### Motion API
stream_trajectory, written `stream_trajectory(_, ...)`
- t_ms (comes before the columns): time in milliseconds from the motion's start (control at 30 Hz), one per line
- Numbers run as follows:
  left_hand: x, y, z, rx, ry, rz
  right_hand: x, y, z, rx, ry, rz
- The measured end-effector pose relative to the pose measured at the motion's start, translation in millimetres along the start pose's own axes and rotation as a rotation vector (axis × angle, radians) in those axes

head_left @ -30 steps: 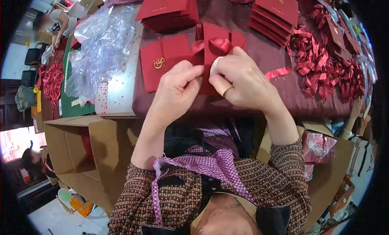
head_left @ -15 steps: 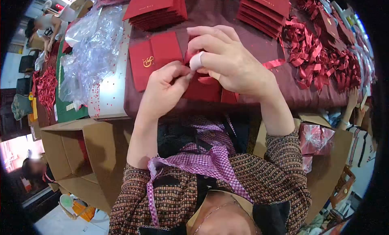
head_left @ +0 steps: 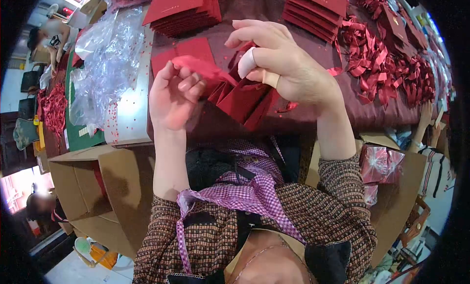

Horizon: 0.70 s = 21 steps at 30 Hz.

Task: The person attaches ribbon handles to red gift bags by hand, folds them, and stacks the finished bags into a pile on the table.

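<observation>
My right grip (head_left: pixel 281 71) pinches the card (head_left: pixel 242 100) above the worktop (head_left: pixel 313 107), left grip (head_left: pixel 174 100) pulling the ribbon (head_left: pixel 203 68) sideways; too hard could tear it loose.

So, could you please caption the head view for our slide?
Left hand pulls a red ribbon from a folded red card held up by the right hand.

Two stacks of red cards (head_left: pixel 183 9) (head_left: pixel 316 9) sit on the table. One clear plastic sheet (head_left: pixel 105 63) lies beside them. Two cardboard boxes (head_left: pixel 103 196) (head_left: pixel 396 196) stand below.
</observation>
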State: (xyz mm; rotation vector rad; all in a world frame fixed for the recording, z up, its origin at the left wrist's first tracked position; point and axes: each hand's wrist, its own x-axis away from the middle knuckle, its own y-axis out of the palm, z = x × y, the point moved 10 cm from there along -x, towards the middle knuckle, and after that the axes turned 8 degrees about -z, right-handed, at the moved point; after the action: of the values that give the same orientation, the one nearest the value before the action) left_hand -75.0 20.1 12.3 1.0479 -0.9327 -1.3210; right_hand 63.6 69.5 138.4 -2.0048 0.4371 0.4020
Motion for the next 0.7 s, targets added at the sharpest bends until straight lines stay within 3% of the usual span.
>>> stream_trajectory(67,4,14,-1,-0.159,0.102,0.109,-1,3,1,-0.024,-0.012,-0.026)
stream_trajectory(100,-2,27,-12,-0.183,-0.005,-0.046,-1,4,4,-0.021,-0.001,-0.024)
stream_trajectory(167,0,51,-18,-0.656,0.048,-0.246,-1,6,1,-0.04,-0.047,-0.019)
stream_trajectory(267,1,48,-24,-1.173,0.018,-0.223,0,5,5,-0.077,-0.076,0.003)
stream_trajectory(333,-1,41,-30,-1.064,-0.01,-0.158,2,4,11,-0.147,-0.068,0.05)
stream_trajectory(400,-3,61,-29,-1.377,0.075,-0.267,6,5,19,-0.186,-0.021,0.083)
stream_trajectory(433,-1,55,-30,-1.19,0.082,-0.22,8,3,24,-0.23,0.016,0.112)
stream_trajectory(467,-2,55,-30,-1.189,0.081,-0.223,9,6,30,-0.304,0.09,0.052)
stream_trajectory(533,-5,49,-20,-1.367,0.099,-0.099,16,0,42,-0.465,0.104,0.176)
stream_trajectory(567,-6,50,-17,-1.367,0.095,-0.1,24,-19,35,-0.22,0.055,0.292)
stream_trajectory(667,0,30,47,-1.095,0.436,0.184,64,-34,65,-0.361,0.324,0.409)
stream_trajectory(700,1,23,55,-1.017,0.417,0.235,76,-31,70,-0.382,0.416,0.363)
